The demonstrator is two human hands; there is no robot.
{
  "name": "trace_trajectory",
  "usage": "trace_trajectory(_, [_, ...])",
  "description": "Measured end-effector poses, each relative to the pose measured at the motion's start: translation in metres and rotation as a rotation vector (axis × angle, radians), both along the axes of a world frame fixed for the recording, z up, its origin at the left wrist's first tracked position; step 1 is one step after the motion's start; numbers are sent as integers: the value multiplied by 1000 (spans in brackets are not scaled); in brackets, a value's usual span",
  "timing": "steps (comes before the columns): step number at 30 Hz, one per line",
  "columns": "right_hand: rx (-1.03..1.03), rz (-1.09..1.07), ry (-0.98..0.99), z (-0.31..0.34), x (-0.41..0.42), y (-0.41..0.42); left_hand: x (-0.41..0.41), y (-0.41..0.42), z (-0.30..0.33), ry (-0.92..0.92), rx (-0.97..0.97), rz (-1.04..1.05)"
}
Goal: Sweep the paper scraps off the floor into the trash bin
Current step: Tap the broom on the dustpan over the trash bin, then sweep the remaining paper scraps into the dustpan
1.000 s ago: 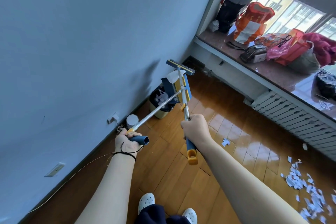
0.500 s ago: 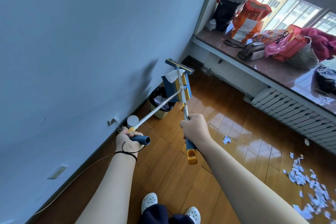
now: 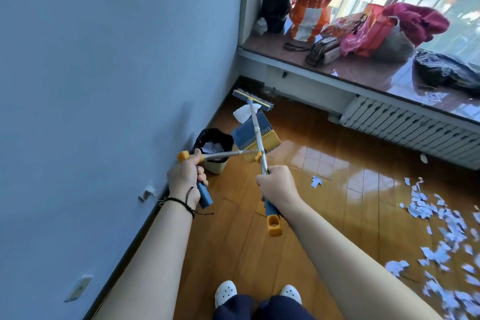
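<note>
Glossy wooden floor (image 3: 324, 215) underfoot, boards shining where the window light hits, a plain blue wall (image 3: 104, 60) running down the left edge and a stone windowsill (image 3: 350, 70) across the far end, piled with bags, a white radiator (image 3: 410, 135) beneath it. Paper scraps (image 3: 441, 228), pale blue-white and torn small, are strewn thick along the floor's right edge, with one stray piece (image 3: 316, 181) out alone nearer the middle. Over by the wall at the floor's left edge stands the trash bin (image 3: 214, 149), tan-sided with a black liner, crumpled white paper showing inside. Left hand (image 3: 185, 179) is wrapped tight around the blue grip of the dustpan handle (image 3: 223, 155), which angles across toward the dustpan (image 3: 255, 135), blue and yellow with a toothed comb, raised off the floor just beside the bin. Right hand (image 3: 278, 186) is closed firmly on the broom handle (image 3: 259, 148), the yellow end cap poking out below the wrist; the two handles cross. The broom head (image 3: 253, 100) is lifted high toward the far corner, a white scrap (image 3: 242, 114) clinging just under it. White clogs (image 3: 226, 293) at the near edge.
</note>
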State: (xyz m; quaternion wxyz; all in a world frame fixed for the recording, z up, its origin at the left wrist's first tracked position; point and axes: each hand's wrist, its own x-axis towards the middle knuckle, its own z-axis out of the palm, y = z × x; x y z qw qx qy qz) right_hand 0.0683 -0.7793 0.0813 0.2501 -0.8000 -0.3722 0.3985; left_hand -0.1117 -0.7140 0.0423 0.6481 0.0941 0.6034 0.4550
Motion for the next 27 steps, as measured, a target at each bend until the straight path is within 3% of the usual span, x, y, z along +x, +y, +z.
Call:
trace_trajectory(7, [-11,-134,20,-16,71,-5,74,23,3,342,228,-446])
trace_trajectory(14, [-68,-267,39,-43,175,-10,181,47,-13,835,418,-874])
trace_trajectory(22, [-196,-419,128,-93,332,-5,326,76,-60,1121,490,-1288])
trace_trajectory(27, [-296,-456,165,-130,430,0,425,99,-87,1203,466,-1442])
